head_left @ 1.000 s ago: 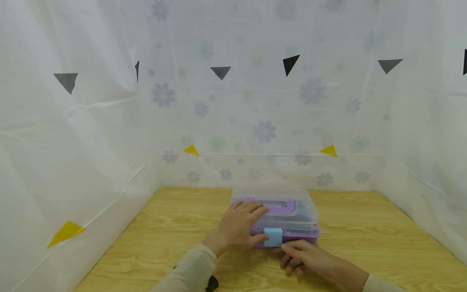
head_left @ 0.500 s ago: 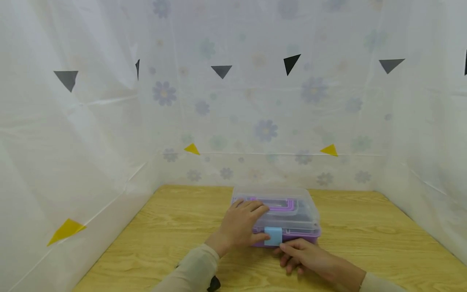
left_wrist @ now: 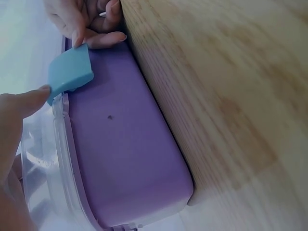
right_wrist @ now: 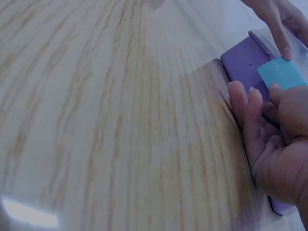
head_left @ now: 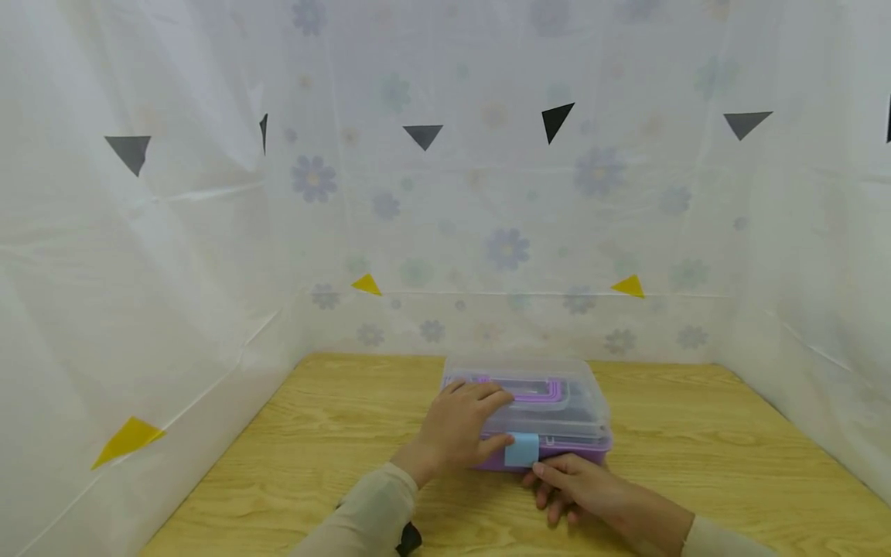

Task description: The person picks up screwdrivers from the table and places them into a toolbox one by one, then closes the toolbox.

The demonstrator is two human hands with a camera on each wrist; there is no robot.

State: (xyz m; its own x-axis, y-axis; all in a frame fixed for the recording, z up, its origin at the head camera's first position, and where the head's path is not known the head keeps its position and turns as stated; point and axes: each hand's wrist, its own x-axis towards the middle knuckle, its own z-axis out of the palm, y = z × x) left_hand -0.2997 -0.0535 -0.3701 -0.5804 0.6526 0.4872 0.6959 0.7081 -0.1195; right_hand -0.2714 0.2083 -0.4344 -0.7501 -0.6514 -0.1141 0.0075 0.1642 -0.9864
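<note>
1. The right hand [head_left: 581, 487], nearest the viewer, pinches the lower edge of the blue latch [head_left: 521, 449], which stands swung out from the box front and looks unclipped.
2. The left hand [head_left: 455, 429] lies flat on the clear lid [head_left: 557, 402], fingers straight; the lid is not yet lifted.
3. The purple box [head_left: 564, 456] sits mid-way across the wooden table [head_left: 334, 433].
4. Beyond hangs a flowered plastic curtain [head_left: 501, 232].

The blue latch [head_left: 521, 449] has been tipped outward from the purple box [head_left: 557, 456], its lower edge lifted by the right hand [head_left: 578, 483]. The left hand's thumb [left_wrist: 21, 103] appears shifted against its side.
</note>
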